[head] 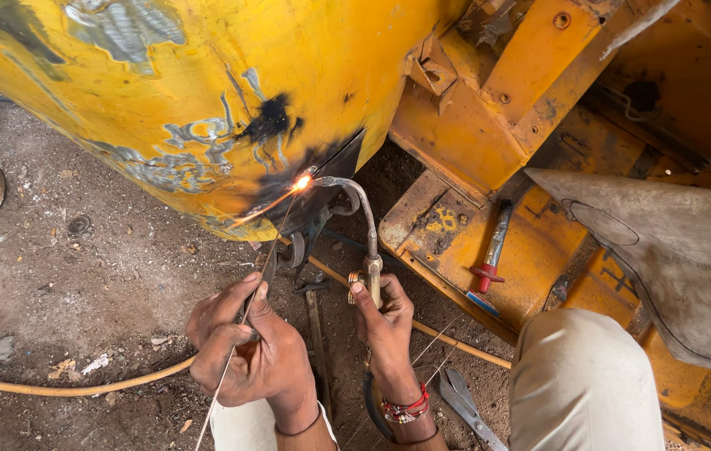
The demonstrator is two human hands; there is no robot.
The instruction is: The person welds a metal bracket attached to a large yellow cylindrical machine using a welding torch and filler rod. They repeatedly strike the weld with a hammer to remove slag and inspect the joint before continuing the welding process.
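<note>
Dusty dirt ground [105, 284] — hands clamped on thin wire [243, 321], brass torch [370, 250].

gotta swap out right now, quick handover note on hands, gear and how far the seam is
Left hand: grips the thin filler rod, tip fed toward the flame.
Right hand: holds the brass torch, curved nozzle lit.
Flame sits on the yellow body panel at a scorched dark plate.
Orange hose runs on the ground; a red-handled tool lies on the yellow frame.
Done: joint heated. Left: how much remains cannot be told.
</note>
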